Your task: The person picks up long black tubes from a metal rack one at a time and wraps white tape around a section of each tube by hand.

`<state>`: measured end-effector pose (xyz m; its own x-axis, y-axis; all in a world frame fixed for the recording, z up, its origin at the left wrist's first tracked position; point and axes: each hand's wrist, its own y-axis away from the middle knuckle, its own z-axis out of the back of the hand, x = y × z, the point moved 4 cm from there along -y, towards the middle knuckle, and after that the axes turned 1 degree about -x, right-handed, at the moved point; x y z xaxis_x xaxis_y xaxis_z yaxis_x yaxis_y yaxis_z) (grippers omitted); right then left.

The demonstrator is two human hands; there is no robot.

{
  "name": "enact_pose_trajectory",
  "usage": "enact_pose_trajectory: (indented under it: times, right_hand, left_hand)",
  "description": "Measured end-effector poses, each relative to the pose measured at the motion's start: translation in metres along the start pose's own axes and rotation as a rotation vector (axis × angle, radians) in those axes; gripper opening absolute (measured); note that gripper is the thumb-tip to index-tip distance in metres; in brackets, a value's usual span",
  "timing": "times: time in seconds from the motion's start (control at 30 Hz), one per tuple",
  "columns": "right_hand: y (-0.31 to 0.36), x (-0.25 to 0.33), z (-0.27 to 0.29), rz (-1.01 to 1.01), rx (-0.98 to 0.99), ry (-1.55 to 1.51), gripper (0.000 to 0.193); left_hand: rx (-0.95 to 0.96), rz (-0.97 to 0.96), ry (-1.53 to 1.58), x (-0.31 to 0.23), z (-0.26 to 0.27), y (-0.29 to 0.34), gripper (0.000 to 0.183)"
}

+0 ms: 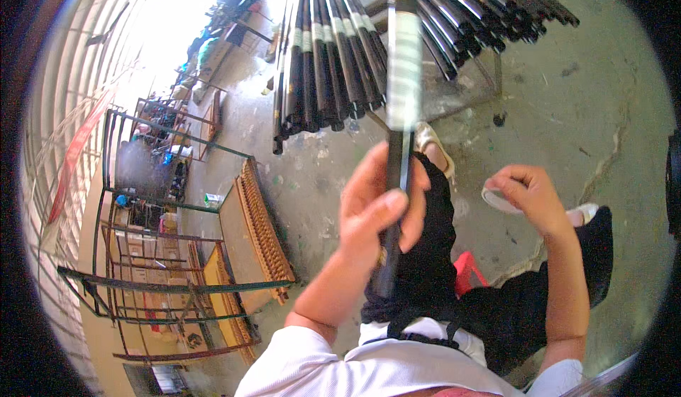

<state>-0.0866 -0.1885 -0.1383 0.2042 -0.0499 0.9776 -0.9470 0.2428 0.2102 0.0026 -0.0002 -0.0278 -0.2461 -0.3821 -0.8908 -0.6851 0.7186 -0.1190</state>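
My left hand is wrapped round a long black pole near its lower end. The pole stands almost upright in front of me, and a white wrapped band covers part of it above my fingers. Off to the right, apart from the pole, my right hand is closed on a whitish ring that looks like a roll of tape. Ahead lie several similar black poles with pale bands, fanned toward me. A second bundle of black poles lies to their right.
A metal stand is under the right-hand bundle. To the left are a dark metal frame rack and a board with a ridged brown edge. Something red shows between my legs. The concrete floor has a crack on the right.
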Motion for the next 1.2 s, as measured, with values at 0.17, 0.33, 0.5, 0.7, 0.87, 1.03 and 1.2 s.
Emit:
enact_pose_trajectory:
  times: [0.17, 0.33, 0.5, 0.7, 0.87, 1.03, 1.2]
  right_hand:
    - [-0.004, -0.039, 0.006, -0.036, -0.143, 0.193, 0.021]
    - [-0.002, -0.041, 0.011, 0.003, -0.136, 0.17, 0.021]
    - [-0.003, -0.053, 0.014, 0.032, -0.19, 0.224, 0.018]
    - [-0.003, -0.046, 0.003, 0.083, -0.186, 0.227, 0.017]
    - [0.0, -0.046, 0.005, 0.069, -0.194, 0.262, 0.017]
    - [0.003, -0.047, 0.006, 0.118, -0.184, 0.309, 0.018]
    - [0.002, -0.055, 0.003, 0.112, -0.172, 0.343, 0.02]
  left_hand:
    - [-0.263, -0.127, -0.624, -0.054, 0.053, -0.066, 0.046]
    - [-0.408, -0.162, -1.129, -0.085, 0.12, -0.138, 0.037]
    - [-0.454, 0.187, -1.409, -0.092, 0.161, -0.199, 0.049]
    - [-0.669, -0.02, -1.68, -0.073, 0.222, -0.245, 0.036]
    - [-0.624, 0.046, -1.901, -0.071, 0.201, -0.246, 0.047]
    - [-0.633, 0.114, -2.24, -0.073, 0.153, -0.223, 0.054]
    - [-0.478, 0.279, -2.263, -0.072, 0.129, -0.206, 0.056]
